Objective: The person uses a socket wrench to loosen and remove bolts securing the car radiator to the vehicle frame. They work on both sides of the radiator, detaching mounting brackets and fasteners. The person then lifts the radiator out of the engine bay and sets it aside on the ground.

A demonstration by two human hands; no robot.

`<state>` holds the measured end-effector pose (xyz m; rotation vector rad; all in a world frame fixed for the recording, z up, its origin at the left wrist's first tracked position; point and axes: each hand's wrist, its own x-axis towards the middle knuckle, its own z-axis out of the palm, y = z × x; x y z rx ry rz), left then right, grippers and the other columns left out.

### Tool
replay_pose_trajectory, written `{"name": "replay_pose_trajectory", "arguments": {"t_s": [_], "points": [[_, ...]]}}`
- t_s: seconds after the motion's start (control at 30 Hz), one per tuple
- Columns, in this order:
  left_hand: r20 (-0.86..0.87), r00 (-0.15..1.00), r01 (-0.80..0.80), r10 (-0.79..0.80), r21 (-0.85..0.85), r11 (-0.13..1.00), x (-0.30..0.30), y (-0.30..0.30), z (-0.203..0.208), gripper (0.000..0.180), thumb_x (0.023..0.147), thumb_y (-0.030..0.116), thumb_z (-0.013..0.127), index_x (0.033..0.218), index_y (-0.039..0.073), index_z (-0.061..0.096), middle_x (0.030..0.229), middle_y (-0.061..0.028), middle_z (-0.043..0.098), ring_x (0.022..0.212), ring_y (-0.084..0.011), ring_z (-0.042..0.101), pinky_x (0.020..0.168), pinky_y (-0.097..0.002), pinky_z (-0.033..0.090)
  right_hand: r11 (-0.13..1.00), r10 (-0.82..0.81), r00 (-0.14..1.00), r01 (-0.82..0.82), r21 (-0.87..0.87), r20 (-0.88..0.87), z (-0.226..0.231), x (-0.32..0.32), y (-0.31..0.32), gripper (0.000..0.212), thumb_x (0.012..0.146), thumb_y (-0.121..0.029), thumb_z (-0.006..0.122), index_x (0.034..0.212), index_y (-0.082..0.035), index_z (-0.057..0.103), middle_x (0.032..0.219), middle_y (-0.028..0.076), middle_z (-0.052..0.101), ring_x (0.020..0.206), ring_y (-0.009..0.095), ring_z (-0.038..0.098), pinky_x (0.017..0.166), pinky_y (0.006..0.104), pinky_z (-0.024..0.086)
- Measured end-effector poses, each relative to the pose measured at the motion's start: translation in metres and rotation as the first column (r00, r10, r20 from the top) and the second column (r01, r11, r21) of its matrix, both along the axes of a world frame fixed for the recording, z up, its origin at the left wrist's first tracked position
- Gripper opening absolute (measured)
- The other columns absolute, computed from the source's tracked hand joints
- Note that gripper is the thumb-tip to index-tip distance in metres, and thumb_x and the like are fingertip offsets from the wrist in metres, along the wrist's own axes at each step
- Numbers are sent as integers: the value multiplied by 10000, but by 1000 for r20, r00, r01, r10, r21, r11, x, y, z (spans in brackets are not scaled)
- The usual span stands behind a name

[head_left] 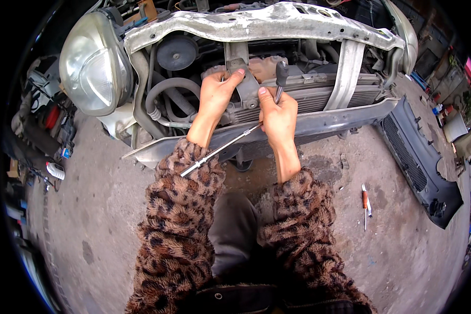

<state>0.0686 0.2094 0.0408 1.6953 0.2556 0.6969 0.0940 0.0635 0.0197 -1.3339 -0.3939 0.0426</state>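
Observation:
In front of me is a car's front end with its bumper off. My left hand [218, 94] is closed, its thumb pressed on a grey metal bracket [248, 90] at the middle of the front frame. My right hand [279, 112] wraps round a socket wrench with a long extension [222, 149]. Its dark handle end [282, 73] sticks up above the fist, while the silver shaft slants down to the left over my left sleeve. The right thumb lies at the bracket's lower right edge. My left fingers behind the bracket are hidden.
A pale crossbar [256, 23] spans the top, with a headlight [95, 65] at left. Behind the bracket sit a radiator [314, 97] and a round black horn [177, 52]. A screwdriver [365, 199] and a black bumper cover [416, 162] lie on the floor at right.

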Motion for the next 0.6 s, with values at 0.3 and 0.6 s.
{"name": "replay_pose_trajectory", "arguments": {"t_s": [0.3, 0.6], "points": [[7, 999, 33, -32, -18, 999, 8, 5, -6, 366, 821, 325, 731, 700, -6, 633, 634, 28, 530, 587, -57, 427, 519, -253, 331, 993, -109, 991, 111, -29, 75, 5, -1, -1, 215, 922, -134, 608, 813, 46, 648, 599, 15, 560, 581, 63, 457, 534, 280, 403], [-12, 999, 46, -47, -90, 995, 5, 6, -2, 272, 880, 273, 684, 718, 61, 633, 611, 102, 433, 537, -12, 296, 497, -229, 187, 986, -149, 981, 158, -61, 124, 11, -8, 1, 271, 916, -150, 607, 722, 36, 573, 531, 71, 483, 517, 90, 429, 485, 331, 393]]}}
